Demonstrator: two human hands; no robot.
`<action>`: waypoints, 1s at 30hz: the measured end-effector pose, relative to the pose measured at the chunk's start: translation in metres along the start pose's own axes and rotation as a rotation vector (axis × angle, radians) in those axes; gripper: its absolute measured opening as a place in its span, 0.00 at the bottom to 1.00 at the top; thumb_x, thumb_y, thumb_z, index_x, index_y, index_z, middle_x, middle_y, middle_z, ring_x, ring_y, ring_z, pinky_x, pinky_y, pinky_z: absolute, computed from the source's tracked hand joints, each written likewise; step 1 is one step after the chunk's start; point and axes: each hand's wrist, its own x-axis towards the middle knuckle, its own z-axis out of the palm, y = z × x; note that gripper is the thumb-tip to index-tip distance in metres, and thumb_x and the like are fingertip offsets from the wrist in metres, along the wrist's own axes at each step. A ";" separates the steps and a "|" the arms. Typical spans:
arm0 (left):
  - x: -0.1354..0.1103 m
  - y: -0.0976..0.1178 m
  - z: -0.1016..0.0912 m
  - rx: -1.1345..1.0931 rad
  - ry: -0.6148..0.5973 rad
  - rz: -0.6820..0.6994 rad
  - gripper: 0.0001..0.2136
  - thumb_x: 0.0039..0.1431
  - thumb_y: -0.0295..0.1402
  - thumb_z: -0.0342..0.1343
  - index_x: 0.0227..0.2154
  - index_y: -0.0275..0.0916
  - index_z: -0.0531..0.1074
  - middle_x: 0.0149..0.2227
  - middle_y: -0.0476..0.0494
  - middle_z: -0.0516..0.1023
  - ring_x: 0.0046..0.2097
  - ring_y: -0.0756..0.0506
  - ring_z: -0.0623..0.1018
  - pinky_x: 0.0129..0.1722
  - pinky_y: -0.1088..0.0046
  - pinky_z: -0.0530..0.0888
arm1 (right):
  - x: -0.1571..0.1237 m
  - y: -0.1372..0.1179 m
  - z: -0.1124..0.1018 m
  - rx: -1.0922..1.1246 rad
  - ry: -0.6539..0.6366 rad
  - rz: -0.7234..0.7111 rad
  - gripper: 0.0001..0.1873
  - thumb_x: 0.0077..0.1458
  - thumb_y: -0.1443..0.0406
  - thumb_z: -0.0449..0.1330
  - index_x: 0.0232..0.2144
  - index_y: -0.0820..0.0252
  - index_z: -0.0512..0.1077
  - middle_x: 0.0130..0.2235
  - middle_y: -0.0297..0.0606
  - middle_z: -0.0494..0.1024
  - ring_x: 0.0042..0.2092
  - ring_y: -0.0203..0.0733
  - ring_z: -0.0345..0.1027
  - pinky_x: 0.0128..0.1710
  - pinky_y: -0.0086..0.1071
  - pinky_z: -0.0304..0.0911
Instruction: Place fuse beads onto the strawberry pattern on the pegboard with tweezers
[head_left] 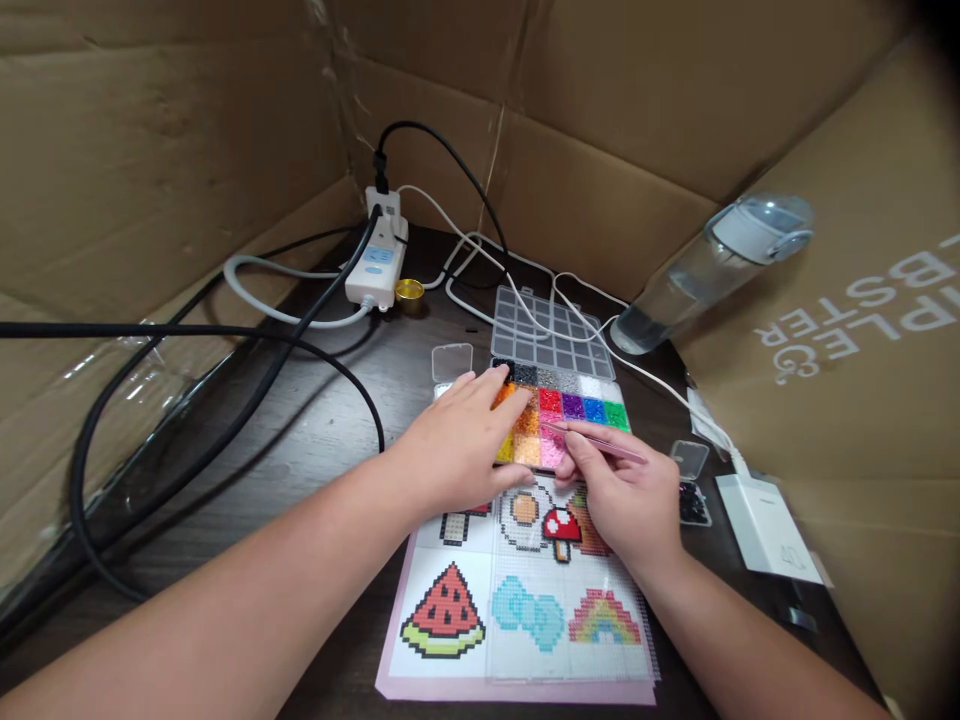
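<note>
My right hand [634, 490] pinches pink tweezers [609, 447], whose tips reach over the pink beads [553, 450] in a divided bead box [619, 391]. With fingers spread, my left hand [465, 435] rests over the left side of this box, near the orange beads [527, 420]. The clear lid [551, 332] is folded back. Just in front lies a clear pegboard [525, 655] on a pattern sheet [420, 675]. A small red-and-white mushroom [561, 524] shows there, beside a fried-egg picture [525, 508]. My right hand partly covers another picture.
A water bottle [690, 275] stands at the back right, near a white adapter [769, 530]. Small open cases [693, 503] lie right of the pegboard. A power strip [379, 260], cables and a small gold dish [409, 290] are at the back left. Cardboard walls surround the table.
</note>
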 end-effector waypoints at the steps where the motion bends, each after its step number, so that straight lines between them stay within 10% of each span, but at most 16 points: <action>1: 0.000 0.000 0.000 0.002 0.000 -0.001 0.38 0.54 0.53 0.58 0.63 0.37 0.57 0.67 0.27 0.56 0.68 0.32 0.59 0.66 0.53 0.56 | 0.000 0.001 0.000 0.005 0.003 -0.001 0.10 0.54 0.61 0.65 0.34 0.64 0.80 0.20 0.35 0.77 0.20 0.36 0.71 0.21 0.30 0.72; 30: 0.002 0.002 -0.002 0.021 -0.026 -0.006 0.39 0.55 0.52 0.58 0.63 0.35 0.57 0.67 0.25 0.56 0.68 0.33 0.58 0.66 0.54 0.55 | 0.001 -0.001 0.001 0.027 0.020 0.065 0.09 0.53 0.63 0.65 0.32 0.66 0.79 0.18 0.33 0.76 0.19 0.33 0.69 0.22 0.26 0.69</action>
